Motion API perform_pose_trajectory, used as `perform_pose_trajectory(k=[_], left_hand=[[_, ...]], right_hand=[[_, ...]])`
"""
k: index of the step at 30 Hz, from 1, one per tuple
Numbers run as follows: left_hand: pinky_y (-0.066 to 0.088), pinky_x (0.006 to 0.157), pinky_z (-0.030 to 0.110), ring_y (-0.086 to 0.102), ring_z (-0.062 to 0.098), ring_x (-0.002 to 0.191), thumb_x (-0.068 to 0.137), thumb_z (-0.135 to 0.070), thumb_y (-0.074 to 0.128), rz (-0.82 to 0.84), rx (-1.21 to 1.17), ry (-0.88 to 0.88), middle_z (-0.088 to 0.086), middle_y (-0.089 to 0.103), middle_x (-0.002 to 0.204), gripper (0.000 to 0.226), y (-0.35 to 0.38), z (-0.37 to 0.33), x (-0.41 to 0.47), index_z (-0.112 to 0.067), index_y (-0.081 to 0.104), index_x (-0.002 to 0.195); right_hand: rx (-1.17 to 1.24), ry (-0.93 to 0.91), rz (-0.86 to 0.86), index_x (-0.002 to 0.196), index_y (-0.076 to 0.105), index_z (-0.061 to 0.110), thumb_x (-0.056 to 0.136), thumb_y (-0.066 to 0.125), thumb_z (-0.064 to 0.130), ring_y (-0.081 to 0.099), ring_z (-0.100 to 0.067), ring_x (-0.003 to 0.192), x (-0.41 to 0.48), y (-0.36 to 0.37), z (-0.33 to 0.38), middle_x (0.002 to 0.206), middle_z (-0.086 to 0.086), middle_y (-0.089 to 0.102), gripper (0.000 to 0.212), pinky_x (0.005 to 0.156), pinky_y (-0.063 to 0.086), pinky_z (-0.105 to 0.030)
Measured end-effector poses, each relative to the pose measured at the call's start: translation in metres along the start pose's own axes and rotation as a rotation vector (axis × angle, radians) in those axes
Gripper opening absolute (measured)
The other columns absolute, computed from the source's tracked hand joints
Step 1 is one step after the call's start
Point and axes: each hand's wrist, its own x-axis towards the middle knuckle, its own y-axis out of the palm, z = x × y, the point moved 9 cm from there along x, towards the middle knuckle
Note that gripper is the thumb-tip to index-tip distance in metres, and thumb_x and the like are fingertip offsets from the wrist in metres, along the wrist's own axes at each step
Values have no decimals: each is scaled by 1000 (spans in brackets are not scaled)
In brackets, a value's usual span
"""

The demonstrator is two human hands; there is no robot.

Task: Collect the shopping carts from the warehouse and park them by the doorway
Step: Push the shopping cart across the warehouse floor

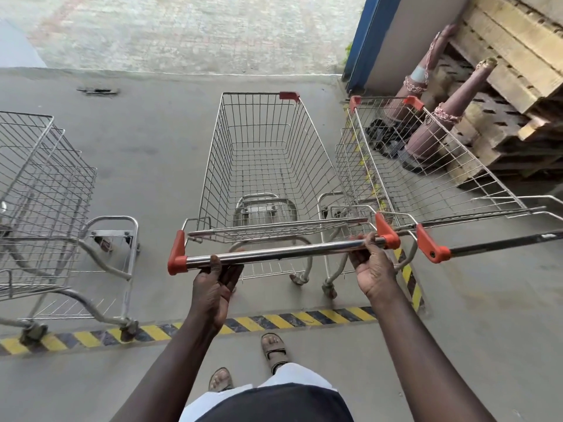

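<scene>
Fingers (217, 262) of left hand (213, 289) and right hand (374, 269) grasp the wire cart (213, 166) (chrome handle (274, 253), orange caps (177, 259)).

Three shopping carts (262, 153), two traffic cones (441, 126), two hands (213, 287) and two sandalled feet (274, 348) are in view.

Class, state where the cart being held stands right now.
The held cart stands centre of the head view, past the striped tape, between the left cart and the right cart, facing the doorway.

Warehouse loading area at an open doorway (195, 35): bare concrete floor (158, 141), hazard-striped tape (274, 321), stacked wooden pallets (518, 62), traffic cones (447, 114), wire shopping carts (265, 166).
</scene>
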Motion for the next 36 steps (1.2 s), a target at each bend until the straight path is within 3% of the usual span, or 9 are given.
perform_pose_trajectory(k=[3,9,11,16,23,27,31,34,36], left_hand=[[56,91,35,63,32,116,93,-27,51,9,26,6,25,63,125,31,-4,4,-3,-2,54,109],[52,97,38,63,31,117,92,-29,51,3,38,-15,26,60,129,50,-15,25,-18,4,46,130],[53,95,37,63,30,117,96,-27,48,0,40,-30,25,62,128,51,-17,33,-23,9,45,132],[58,84,29,69,24,107,100,-25,42,46,77,-47,18,70,113,32,-5,45,-31,2,56,108],[58,83,30,66,30,112,92,-27,51,29,24,-19,25,65,121,58,-10,40,-23,11,43,134],[59,81,28,68,28,108,87,-29,54,19,69,-24,27,64,123,59,-12,40,-26,14,48,127],[57,90,32,67,30,110,71,-52,76,-7,211,-47,27,65,120,86,-23,41,-27,11,52,125],[55,94,37,66,32,113,42,-68,88,-38,243,-29,21,69,118,113,-37,35,-35,4,55,122],[56,89,38,67,31,111,36,-71,88,-121,201,4,20,69,117,115,-53,25,-43,0,56,121]], right_hand=[[-29,1,5,90,61,8,92,62,16,72,-20,75,0,-7,1,76,-8,72,9,69,61,-34],[-38,-13,0,90,59,7,93,60,14,67,-28,87,-7,-27,14,85,-11,67,8,78,59,-40],[-41,-25,-10,89,58,7,94,58,12,68,-22,77,-10,-34,20,73,-7,69,7,75,59,-36],[-48,10,-11,89,57,7,95,56,13,71,-17,66,-10,-44,29,67,-6,71,8,74,58,-33],[-57,-20,16,86,58,10,96,56,14,71,-15,66,-9,-39,25,66,-3,71,11,73,58,-30],[-62,-89,1,87,58,12,96,54,21,72,-17,71,-7,-42,23,70,-4,73,13,68,60,-27],[-12,-181,66,93,60,12,91,49,59,72,-22,91,-8,-43,9,73,-6,70,49,78,59,-35],[-159,-121,161,122,53,7,57,63,84,67,-23,103,-22,-40,-36,103,-10,68,101,88,56,-34],[-369,-127,374,131,46,-6,59,62,86,65,-28,109,-38,-26,-67,117,-20,66,118,88,56,-30]])
